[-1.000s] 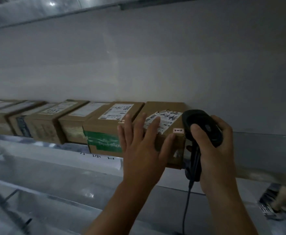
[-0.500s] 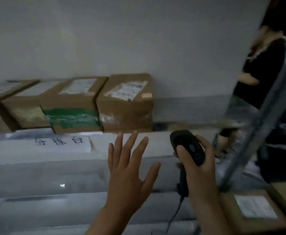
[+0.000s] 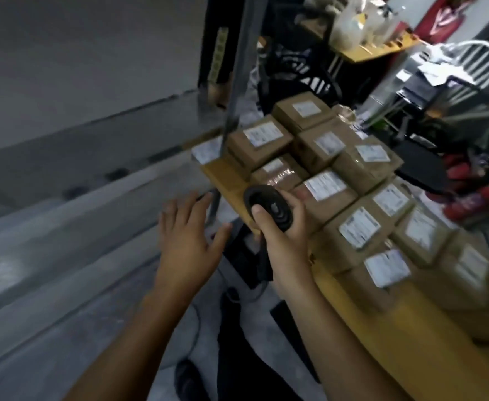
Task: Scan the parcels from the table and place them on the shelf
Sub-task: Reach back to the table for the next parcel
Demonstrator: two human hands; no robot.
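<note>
Step in hand: turning to the stock of unscanned parcels – none is picked up yet.
Left hand (image 3: 189, 244): raised over the floor gap between shelf and worktop; fingers (image 3: 176, 215) straight and spread wide, holding nothing.
Right hand (image 3: 285, 235): fingers (image 3: 295, 205) wrapped round a black handheld barcode scanner (image 3: 269, 205), thumb laid on its top, the head pointing toward the parcels.
Task's things: brown cardboard parcels with white labels (image 3: 324, 195) stand packed in touching rows on the yellow-topped worktop (image 3: 405, 319), running from its far left corner toward its near right edge; the nearest one lies just beyond the scanner head.
Destination: grey metal shelf (image 3: 63, 233), to the left, well apart from the parcels.
Obstacle: grey metal upright post (image 3: 237, 82), standing at the worktop's far left corner.
Risk, wrong read: the labels sit close together, so a loosely aimed beam could probably catch a neighbour's code.
Risk, glare: one parcel (image 3: 278, 175) near the far left corner carries glossy tape, which might spoil a scan.
Risk, dragging: a one-handed lift from such tight rows could pull an adjoining parcel toward the worktop's left edge – and off it.
Risk, collision: a parcel carried leftward could strike the post.
Legibility: the view is blurred; label text cannot be read.
</note>
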